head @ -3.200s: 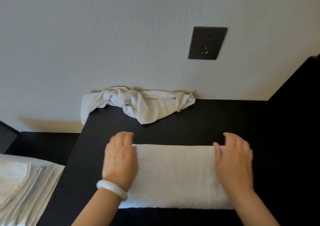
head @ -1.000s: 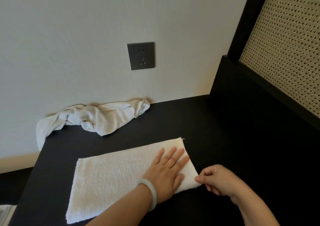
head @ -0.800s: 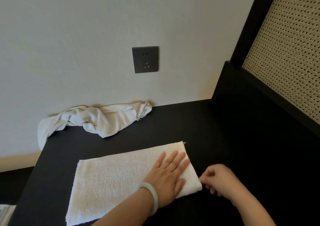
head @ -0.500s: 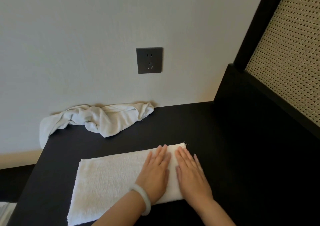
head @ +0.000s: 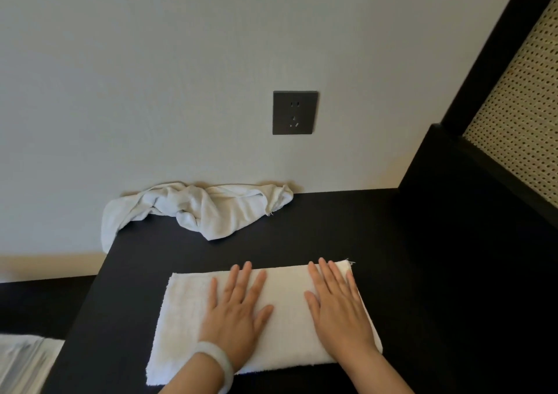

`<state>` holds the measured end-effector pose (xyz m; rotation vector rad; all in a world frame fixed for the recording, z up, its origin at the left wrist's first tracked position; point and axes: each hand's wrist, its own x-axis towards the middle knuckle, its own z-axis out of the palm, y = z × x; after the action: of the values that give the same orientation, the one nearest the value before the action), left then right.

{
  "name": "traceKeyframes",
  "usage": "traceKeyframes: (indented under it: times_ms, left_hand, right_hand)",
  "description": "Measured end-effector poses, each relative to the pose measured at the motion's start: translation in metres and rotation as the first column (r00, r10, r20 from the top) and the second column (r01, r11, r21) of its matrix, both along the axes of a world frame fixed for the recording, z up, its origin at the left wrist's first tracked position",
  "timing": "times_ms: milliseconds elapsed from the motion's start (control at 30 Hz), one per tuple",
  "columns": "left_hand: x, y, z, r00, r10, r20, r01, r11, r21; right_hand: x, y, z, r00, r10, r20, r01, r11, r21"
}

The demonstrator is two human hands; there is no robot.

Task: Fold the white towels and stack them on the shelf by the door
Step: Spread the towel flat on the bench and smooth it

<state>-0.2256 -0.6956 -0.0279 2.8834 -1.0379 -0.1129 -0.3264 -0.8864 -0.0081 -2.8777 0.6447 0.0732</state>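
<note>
Left hand [head: 238, 315] and right hand [head: 338, 306] now spread apart, fingers [head: 327, 274] flat and released, pressing folded towel [head: 285, 312]

head view, looking forward and down, close over black tabletop [head: 332, 230]

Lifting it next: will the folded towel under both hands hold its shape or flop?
Probably flops: the folded towel is soft terry pressed flat by the left hand and right hand, so support it underneath. Likely light; the crumpled towel by the wall droops limply off the tabletop. Pushed, it may slide on that smooth surface.
</note>
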Motion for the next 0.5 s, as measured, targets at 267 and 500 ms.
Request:
traceKeyframes:
  times_ms: [267, 500]
  left_hand:
    - [0.011, 0.085, 0.009, 0.965, 0.261, -0.02, -0.259, 0.964, 0.068]
    - [0.006, 0.084, 0.019, 0.968, 0.236, -0.086, -0.241, 0.969, -0.053]
  right_hand:
    - [0.023, 0.028, 0.034, 0.998, -0.033, -0.049, 0.025, 0.986, -0.163]
    - [0.053, 0.105, 0.009, 0.92, 0.388, -0.057, -0.388, 0.922, 0.012]
